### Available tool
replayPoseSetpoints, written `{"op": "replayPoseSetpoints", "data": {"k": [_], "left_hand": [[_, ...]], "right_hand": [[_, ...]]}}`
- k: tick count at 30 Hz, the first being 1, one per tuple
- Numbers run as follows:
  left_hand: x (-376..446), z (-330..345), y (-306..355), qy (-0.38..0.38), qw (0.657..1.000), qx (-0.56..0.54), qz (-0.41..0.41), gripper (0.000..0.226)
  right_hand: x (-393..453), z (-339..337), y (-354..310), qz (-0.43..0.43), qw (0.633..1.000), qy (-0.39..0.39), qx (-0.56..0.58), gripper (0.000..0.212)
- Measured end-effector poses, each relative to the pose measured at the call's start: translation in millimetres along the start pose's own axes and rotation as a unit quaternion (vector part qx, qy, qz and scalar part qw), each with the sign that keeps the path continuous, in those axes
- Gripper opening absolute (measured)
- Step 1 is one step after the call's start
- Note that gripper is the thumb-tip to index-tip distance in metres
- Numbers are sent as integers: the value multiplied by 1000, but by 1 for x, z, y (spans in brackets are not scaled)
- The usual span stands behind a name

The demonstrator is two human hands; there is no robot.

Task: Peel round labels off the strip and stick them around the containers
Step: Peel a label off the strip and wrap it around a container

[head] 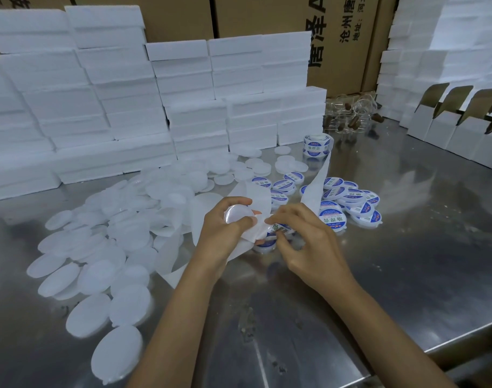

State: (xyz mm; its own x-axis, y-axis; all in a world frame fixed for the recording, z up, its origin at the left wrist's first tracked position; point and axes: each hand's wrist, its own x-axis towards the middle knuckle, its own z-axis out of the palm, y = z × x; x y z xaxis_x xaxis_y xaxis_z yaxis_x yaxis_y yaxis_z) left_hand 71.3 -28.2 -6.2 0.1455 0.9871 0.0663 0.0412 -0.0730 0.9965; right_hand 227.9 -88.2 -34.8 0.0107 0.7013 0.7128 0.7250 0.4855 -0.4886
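Unlabelled white containers are heaped at the left of the steel tabletop, some cut off by the hands. One clear container is clasped in the left hand, fingers curled round it. Just beside it, a round label, partly hidden, is pinched by the right hand on the white strip. Labelled containers are piled further right.

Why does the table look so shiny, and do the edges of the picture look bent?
Head view: the steel table mirrors overhead light in pale glare patches; the wide lens stretches the blank containers at lower left into ovals; the label between the hands is slightly blurred.
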Motion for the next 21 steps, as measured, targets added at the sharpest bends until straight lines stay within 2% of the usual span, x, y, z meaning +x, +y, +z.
{"op": "replayPoseSetpoints", "data": {"k": [11, 21], "left_hand": [[3, -1, -3, 16, 1000, 8, -21, 30], [1, -5, 0, -4, 996, 85, 15, 33]], "right_hand": [[-2, -2, -5, 1, 1000, 3, -17, 23], [-9, -10, -13, -3, 986, 164, -6, 23]]}}
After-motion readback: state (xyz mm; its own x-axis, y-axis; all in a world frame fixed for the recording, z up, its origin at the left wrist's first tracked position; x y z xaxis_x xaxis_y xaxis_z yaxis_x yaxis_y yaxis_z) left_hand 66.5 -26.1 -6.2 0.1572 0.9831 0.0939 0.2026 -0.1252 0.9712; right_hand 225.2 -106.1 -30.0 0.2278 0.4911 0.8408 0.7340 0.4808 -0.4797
